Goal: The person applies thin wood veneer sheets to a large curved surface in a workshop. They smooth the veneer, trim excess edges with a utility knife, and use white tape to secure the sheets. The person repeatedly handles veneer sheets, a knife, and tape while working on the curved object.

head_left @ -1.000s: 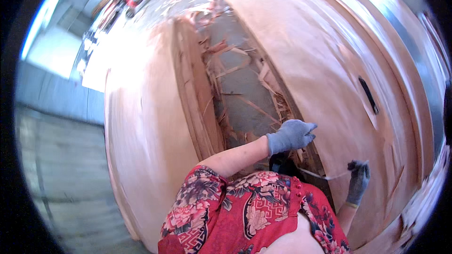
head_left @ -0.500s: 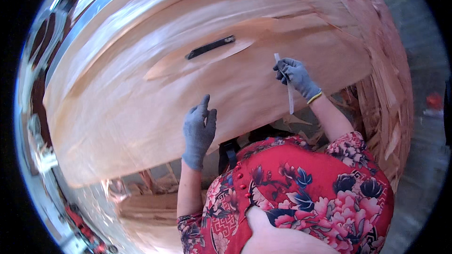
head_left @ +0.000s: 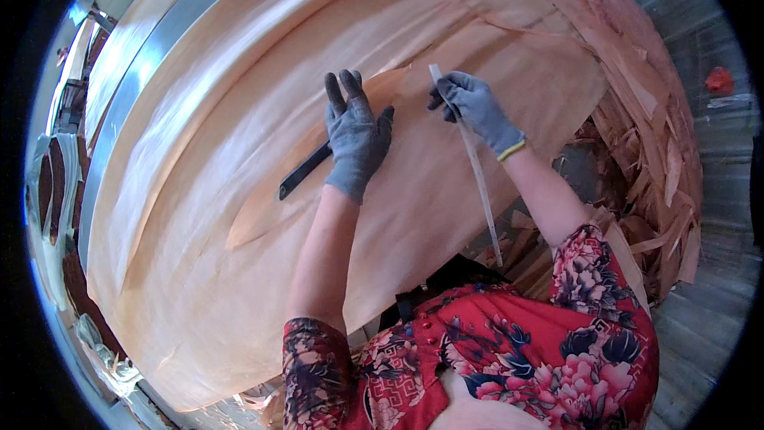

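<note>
A broad sheet of thin wood veneer [head_left: 430,191] lies before me, its surface wavy. On it rests a slim oval veneer piece [head_left: 256,211] of a more orange tone. My left hand [head_left: 356,139], in a grey glove, is spread out over this piece, fingers pointing away from me. It covers the far part of a black bar-shaped tool [head_left: 305,172]; whether it touches the tool I cannot tell. Between the gloved fingers of my right hand [head_left: 475,109] is a long, narrow whitish strip [head_left: 481,187], which hangs down past the sheet's near edge.
Torn veneer scraps [head_left: 629,167] are heaped along the right side and under the near edge. A shiny metal band [head_left: 143,84] curves beyond the sheet at the far left. A red object [head_left: 719,81] lies on the grey floor [head_left: 692,223] at right.
My left hand has moved away from me, from bare veneer to over the black tool, and its fingers have spread. My right hand still holds the strip. The view has turned.
</note>
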Available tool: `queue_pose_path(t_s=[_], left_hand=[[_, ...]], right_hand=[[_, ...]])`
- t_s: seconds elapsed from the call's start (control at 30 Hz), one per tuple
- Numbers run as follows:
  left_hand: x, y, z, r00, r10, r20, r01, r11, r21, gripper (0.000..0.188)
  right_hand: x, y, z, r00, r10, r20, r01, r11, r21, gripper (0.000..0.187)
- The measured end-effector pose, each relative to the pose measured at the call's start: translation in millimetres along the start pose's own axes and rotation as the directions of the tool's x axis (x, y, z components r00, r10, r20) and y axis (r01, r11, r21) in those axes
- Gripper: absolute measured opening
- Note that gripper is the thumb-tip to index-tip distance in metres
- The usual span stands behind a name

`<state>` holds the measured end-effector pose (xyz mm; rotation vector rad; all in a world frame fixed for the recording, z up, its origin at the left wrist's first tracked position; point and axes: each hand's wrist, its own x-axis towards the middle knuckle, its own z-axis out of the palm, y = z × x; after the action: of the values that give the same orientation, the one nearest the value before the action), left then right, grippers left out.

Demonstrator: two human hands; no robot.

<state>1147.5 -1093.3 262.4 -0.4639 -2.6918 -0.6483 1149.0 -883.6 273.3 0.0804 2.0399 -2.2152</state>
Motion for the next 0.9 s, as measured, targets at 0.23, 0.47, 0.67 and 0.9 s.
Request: queue_pose_path(t_s=[0.23,0.47,0.67,0.9], left_hand=[[-21.1,-6.5,15.6,0.986,-0.051,0.161,0.008,0.967,0.255,0.063],[-45.3,0.4,-9.1,0.987,0.004,0.159,-0.039,0.976,0.216,0.052],[-53.5,2.9,-12.4,0.987,0.069,0.145,-0.09,0.986,0.141,0.045],[-46.3,9.0,-5.8,0.995,0.023,0.097,-0.021,1.0,-0.014,0.063]], right_hand=[[0.7,4.5,41.5,0.97,0.235,-0.065,-0.243,0.952,-0.188,0.017],[-5.1,-10.5,54.5,0.981,0.185,0.054,-0.146,0.897,-0.416,0.022],[3.8,-13.6,62.0,0.96,0.281,-0.011,-0.236,0.784,-0.574,0.042],[27.4,-5.9,57.3,0.967,0.253,0.02,-0.101,0.459,-0.882,0.051]])
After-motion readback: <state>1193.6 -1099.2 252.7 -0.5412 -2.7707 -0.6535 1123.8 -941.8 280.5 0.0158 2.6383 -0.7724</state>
